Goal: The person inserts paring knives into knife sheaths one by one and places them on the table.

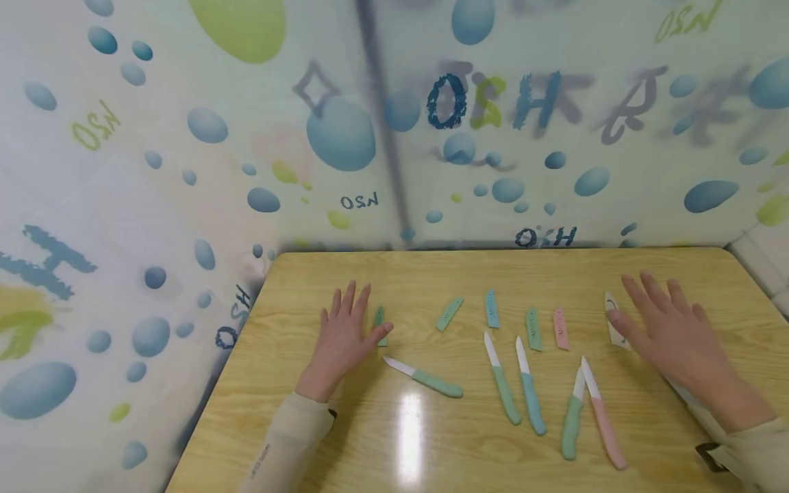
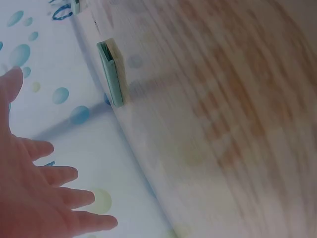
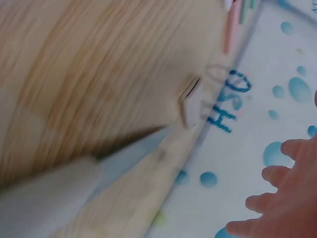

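Both forearms (image 1: pixel 286 445) reach forward; the left hand (image 1: pixel 339 342) and right hand (image 1: pixel 684 342) are well apart, backs upward, fingers (image 1: pixel 348 299) straight and spread (thumbs (image 1: pixel 380 333) pointing inward).

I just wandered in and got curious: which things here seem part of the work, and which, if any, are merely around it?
Probably part of the work:
left hand, right hand
three green-handled knives, blue-handled knife, pink-handled knife, pale-handled knife
three green sheaths, blue sheath, pink sheath, pale sheath

Probably just surroundings:
wooden table
patterned backdrop
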`<state>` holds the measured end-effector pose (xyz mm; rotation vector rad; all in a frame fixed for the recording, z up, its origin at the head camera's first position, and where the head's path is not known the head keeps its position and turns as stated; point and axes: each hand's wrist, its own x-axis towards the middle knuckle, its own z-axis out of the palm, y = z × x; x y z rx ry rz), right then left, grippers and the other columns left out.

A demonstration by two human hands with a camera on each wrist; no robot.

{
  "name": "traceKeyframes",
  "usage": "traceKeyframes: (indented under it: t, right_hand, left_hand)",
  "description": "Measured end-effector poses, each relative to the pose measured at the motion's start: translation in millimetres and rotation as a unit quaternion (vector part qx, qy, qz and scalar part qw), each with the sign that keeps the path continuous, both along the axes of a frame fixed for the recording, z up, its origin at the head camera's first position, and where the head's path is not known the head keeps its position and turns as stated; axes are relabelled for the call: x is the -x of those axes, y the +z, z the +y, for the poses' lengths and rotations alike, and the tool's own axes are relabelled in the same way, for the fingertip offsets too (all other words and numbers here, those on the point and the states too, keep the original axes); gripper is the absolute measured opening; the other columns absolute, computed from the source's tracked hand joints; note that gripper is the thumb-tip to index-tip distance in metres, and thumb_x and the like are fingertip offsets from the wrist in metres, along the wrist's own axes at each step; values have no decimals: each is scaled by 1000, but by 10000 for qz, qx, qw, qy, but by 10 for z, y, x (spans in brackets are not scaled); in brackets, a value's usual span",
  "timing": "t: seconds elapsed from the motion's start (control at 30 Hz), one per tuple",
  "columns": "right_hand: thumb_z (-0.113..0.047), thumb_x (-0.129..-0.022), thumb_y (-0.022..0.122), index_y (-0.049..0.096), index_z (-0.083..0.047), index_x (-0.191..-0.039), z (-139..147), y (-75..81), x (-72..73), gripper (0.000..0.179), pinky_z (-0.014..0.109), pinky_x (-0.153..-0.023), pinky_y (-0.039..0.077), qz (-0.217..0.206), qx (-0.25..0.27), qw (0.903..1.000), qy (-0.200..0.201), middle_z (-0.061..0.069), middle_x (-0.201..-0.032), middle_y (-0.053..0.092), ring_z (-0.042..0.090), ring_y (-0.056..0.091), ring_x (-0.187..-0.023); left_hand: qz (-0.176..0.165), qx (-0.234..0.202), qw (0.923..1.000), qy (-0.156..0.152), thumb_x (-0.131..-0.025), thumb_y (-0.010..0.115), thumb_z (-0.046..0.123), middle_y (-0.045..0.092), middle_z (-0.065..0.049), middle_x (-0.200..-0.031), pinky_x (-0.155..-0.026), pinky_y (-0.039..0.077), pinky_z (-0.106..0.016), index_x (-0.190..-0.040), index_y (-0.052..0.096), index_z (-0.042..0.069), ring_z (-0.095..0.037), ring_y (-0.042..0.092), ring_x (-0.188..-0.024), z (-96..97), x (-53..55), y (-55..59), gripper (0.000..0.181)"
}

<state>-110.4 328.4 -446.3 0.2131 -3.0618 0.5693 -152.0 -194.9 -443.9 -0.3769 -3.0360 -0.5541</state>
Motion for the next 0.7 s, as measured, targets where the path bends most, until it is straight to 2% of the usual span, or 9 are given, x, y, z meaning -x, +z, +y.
traceKeyframes:
  t: [0.2, 0.37, 0.5, 0.6, 0.7]
  right_hand:
    - [-47, -110, 46, 8, -10, -167, -211, 49, -40, 77, 89, -103, 5, 116, 175, 9995, 216, 32, -167, 3, 63, -6, -148]
    - [-46, -108, 50, 14, -9, -166, -441, 119, -80, 78, 88, -103, 11, 333, 289, 9982, 401, 30, -168, 8, 60, -1, -150]
    - [-44, -108, 52, 17, -9, -166, -637, 176, -121, 77, 87, -106, 11, 399, 500, 9959, 644, 29, -169, 11, 59, 1, -151]
    - [-43, -109, 51, 17, -9, -166, -774, 210, -158, 75, 86, -109, 9, 278, 636, 9939, 851, 26, -170, 9, 59, 2, -151]
    - [-43, -109, 52, 18, -10, -166, -911, 232, -206, 74, 83, -111, 10, 244, 730, 9920, 1001, 23, -171, 10, 59, 5, -151]
  left_hand:
    - [122, -112, 9999, -22, -102, 58, 56, 20, -26, -168, -113, 26, -77, -162, 26, 3, -54, 18, -151, 5, -19, -26, 86]
    - [-23, -353, 9994, -23, -103, 58, 53, 22, -28, -166, -116, 29, -71, -162, 26, 1, -52, 22, -151, 34, -14, -37, 85]
    - [-211, -744, 9969, 167, -105, 59, 47, 32, -30, -160, -116, 36, -63, -159, 30, -2, -49, 35, -146, 73, -2, -41, 78]
    - [-336, -1062, 9932, 341, -105, 60, 42, 40, -31, -153, -112, 42, -61, -156, 36, -3, -47, 44, -138, 101, 4, -38, 72]
    - [-452, -1204, 9905, 477, -106, 60, 41, 45, -30, -148, -107, 47, -59, -154, 39, -3, -46, 50, -131, 118, 21, -45, 69]
